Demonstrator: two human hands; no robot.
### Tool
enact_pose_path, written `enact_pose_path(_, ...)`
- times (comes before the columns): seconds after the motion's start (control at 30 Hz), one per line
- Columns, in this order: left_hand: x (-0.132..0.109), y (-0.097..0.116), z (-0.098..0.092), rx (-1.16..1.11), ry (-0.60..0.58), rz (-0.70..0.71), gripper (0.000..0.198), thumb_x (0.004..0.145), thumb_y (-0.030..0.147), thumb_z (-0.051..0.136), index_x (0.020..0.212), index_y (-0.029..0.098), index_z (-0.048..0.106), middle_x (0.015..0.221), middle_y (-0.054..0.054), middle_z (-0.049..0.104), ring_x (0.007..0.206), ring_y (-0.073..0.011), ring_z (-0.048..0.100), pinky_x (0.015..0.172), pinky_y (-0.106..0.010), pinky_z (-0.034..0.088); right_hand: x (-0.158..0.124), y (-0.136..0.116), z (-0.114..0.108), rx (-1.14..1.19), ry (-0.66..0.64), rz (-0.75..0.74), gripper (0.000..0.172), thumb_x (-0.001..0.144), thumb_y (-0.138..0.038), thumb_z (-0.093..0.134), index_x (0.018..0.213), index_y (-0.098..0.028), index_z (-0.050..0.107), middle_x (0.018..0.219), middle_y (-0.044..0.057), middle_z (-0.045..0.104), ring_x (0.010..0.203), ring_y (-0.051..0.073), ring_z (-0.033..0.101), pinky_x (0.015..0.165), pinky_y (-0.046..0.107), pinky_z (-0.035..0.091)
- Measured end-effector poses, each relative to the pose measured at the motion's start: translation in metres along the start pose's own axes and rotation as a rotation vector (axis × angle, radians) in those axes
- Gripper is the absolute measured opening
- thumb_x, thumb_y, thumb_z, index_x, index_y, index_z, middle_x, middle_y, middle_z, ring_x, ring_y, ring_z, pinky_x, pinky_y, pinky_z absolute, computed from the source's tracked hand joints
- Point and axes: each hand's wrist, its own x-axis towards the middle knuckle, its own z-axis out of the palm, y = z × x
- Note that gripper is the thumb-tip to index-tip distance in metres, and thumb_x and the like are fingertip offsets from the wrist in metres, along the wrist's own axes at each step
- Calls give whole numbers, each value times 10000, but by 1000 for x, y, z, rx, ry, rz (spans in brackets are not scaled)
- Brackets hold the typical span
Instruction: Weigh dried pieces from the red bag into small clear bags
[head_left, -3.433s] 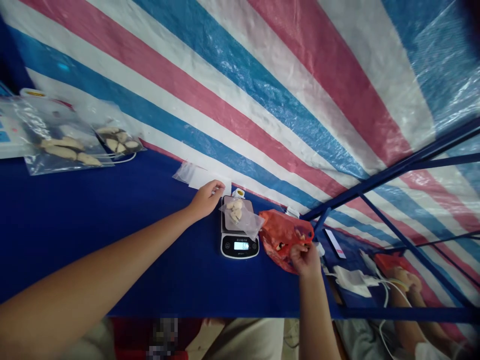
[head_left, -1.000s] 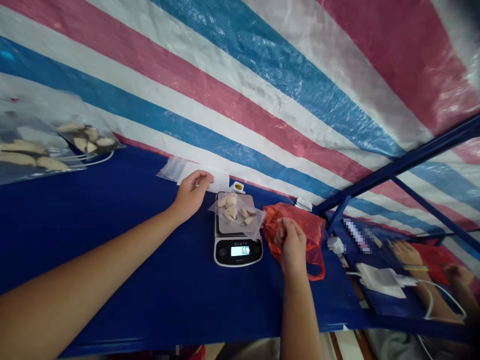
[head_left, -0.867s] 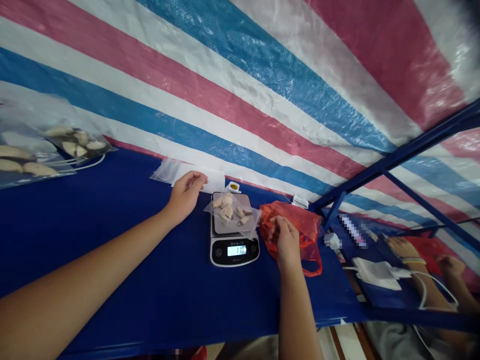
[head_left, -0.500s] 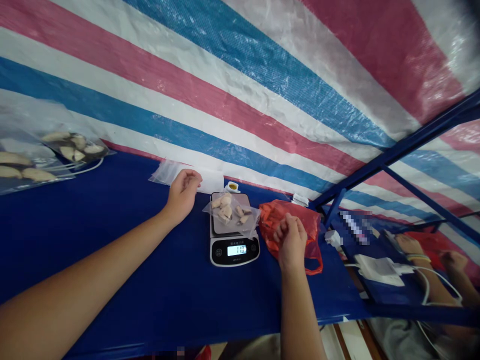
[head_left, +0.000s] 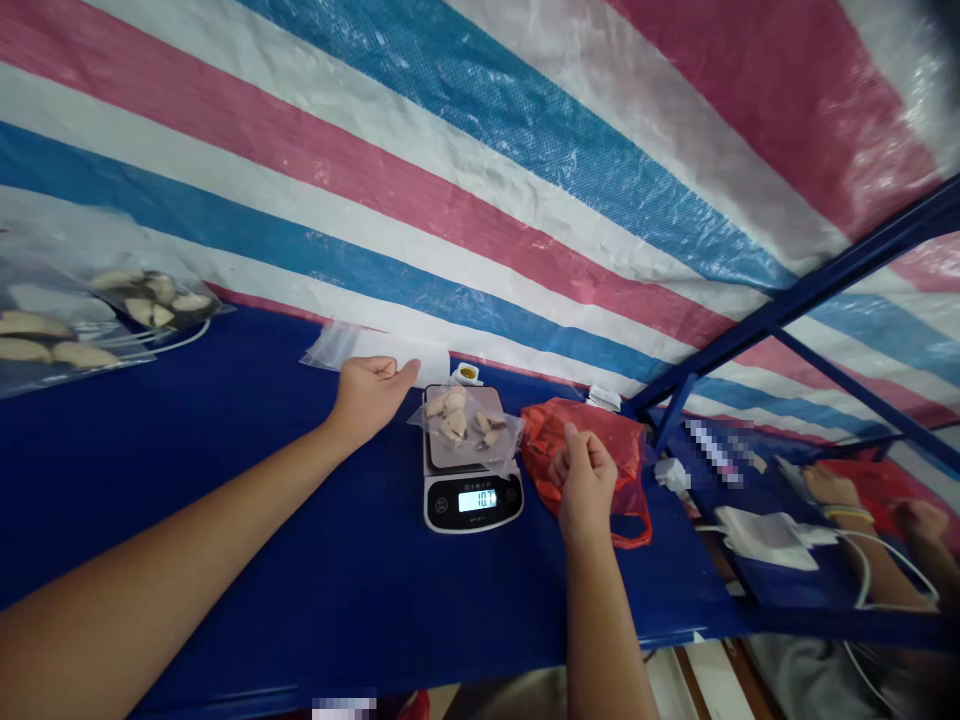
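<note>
A kitchen scale [head_left: 474, 503] with a lit display, reading about 10, stands on the blue surface between my hands. On its plate lies a clear plastic bag [head_left: 491, 452] with several pale, dark-edged slices [head_left: 453, 412] in it, maybe mushroom. My left hand [head_left: 371, 393] hovers left of the scale, by the stacked clear bags and white paper [head_left: 352, 343], fingers curled into a fist and thumb sticking out. To the right, my right hand [head_left: 587, 478] is above a red plastic bag [head_left: 622, 420], its fingers curled in. I see nothing held in either hand.
More bagged slices [head_left: 52, 342] lie at the far left, with a white cable beside them. Behind the scale sits a small white container [head_left: 467, 373]. A blue metal frame [head_left: 750, 318] rises on the right; beyond it another person's hand [head_left: 832, 487] rests near white cables.
My left fingers have curled in tighter and the thumb now points out to the right. The scale's reading has dropped from 11.0 to about 10. My right hand has hardly moved.
</note>
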Motion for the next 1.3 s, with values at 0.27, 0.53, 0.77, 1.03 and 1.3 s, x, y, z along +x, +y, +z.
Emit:
enact_pose_path(0.27, 0, -10, 5, 35, -45, -32, 534, 800, 406, 594, 554, 214, 161, 550, 39, 137, 520, -93, 182, 510, -278, 200, 1, 5, -3, -163, -123, -2, 508, 853, -574, 715, 621, -222, 432, 501, -82, 376, 443, 75, 303, 414, 223, 250)
enact_pose_path(0.53, 3, -12, 5, -61, -85, -9, 326, 832, 429, 620, 659, 199, 468, 651, 28, 439, 601, -108, 402, 537, -243, 312, -3, 4, -1, -233, -169, -27, 450, 893, -607, 655, 712, -202, 578, 609, 5, 642, 442, 106, 489, 432, 226, 344)
enact_pose_path(0.77, 2, -13, 7, -136, -119, -45, 224, 833, 421, 626, 835, 207, 562, 797, -6, 561, 719, -136, 534, 537, -220, 380, -2, 4, -2, -267, -284, 108, 553, 852, -698, 622, 715, -174, 731, 733, 93, 721, 493, 160, 578, 387, 249, 304)
enact_pose_path(1.03, -3, -11, 5, -68, -183, 33, 207, 869, 396, 609, 806, 207, 552, 735, 15, 559, 614, -116, 492, 563, -247, 388, -4, 4, 2, -397, -358, -110, 421, 907, -585, 621, 769, -222, 784, 1105, 97, 745, 1106, 274, 652, 965, 391, 502)
enact_pose_path(1.3, -3, -11, 4, -100, -171, 12, 231, 872, 403, 604, 770, 206, 541, 687, 31, 518, 595, -110, 458, 556, -249, 365, -3, 8, 1, -298, -351, -36, 465, 953, -594, 540, 833, -226, 797, 1148, 88, 740, 1148, 275, 645, 1082, 411, 418)
